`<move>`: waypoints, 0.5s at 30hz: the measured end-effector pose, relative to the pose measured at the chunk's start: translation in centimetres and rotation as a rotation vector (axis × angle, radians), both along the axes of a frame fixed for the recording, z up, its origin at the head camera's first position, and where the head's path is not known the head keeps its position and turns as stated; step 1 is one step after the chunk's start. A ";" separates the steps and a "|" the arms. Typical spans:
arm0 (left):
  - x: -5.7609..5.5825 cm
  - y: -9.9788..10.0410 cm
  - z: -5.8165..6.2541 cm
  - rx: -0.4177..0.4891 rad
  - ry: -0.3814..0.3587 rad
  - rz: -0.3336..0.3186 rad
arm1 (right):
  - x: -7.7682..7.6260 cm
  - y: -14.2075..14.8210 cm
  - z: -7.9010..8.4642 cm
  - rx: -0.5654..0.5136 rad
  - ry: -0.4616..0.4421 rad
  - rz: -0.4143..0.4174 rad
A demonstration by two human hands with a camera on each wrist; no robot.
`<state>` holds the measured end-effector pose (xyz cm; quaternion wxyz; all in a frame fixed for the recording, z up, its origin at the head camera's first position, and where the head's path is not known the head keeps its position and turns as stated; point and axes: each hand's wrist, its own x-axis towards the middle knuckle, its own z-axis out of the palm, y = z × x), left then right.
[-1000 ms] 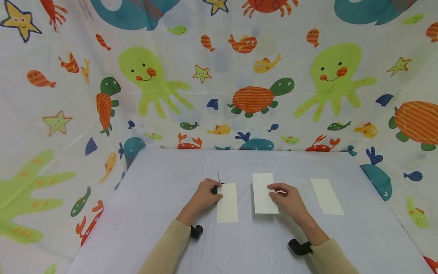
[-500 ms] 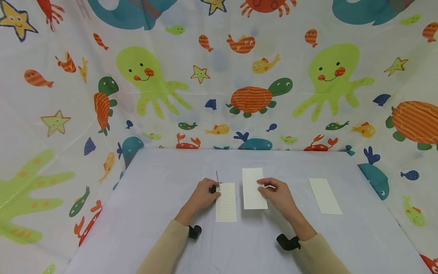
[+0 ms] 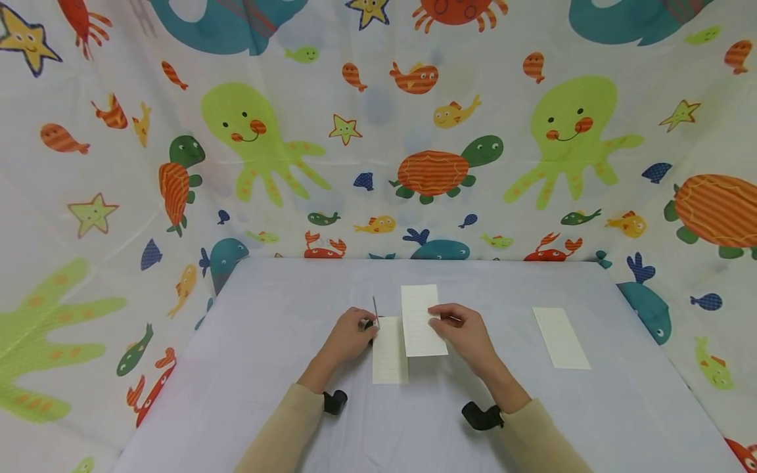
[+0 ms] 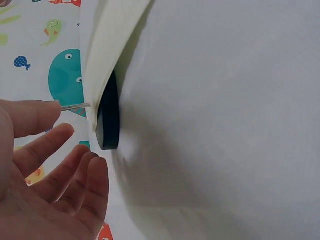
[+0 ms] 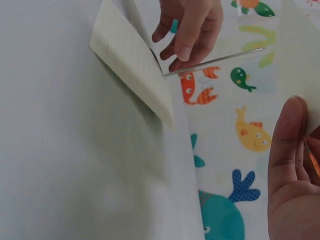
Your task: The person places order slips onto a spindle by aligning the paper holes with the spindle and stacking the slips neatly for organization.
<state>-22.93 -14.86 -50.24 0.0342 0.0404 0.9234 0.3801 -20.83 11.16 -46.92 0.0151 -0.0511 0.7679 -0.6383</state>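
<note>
My right hand (image 3: 467, 328) pinches a cream lined sheet of paper (image 3: 421, 322) by its right edge, raised above the table. In the right wrist view, the thumb (image 5: 289, 140) lies against that sheet (image 5: 305, 55). Another lined sheet (image 3: 389, 361) lies over a dark round base (image 4: 110, 117) with a thin metal spike (image 5: 215, 61); the spike rises at the sheet's upper left corner and seems to pass through it. Beside the spike is my left hand (image 3: 350, 335), fingers loosely curved and apart in the left wrist view. Its thumb hides part of the spike there.
A third lined sheet (image 3: 562, 338) lies flat on the white-covered table (image 3: 284, 302), farther right. Behind the table hangs a curtain (image 3: 355, 171) printed with sea animals. A black device sits at each wrist.
My right hand has carried its sheet left and slightly up, until it overlaps the view of the sheet at the spike. The left hand stays by the spike, its thumb slightly shifted.
</note>
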 end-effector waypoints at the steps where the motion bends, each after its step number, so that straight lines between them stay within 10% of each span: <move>1: 0.1 0.0 0.1 0.008 -0.001 0.007 | 0.0 -0.1 0.1 -0.006 0.006 0.004; 15: 0.1 -0.8 1.6 0.131 0.174 0.090 | -0.3 -1.9 0.8 -0.020 0.041 0.005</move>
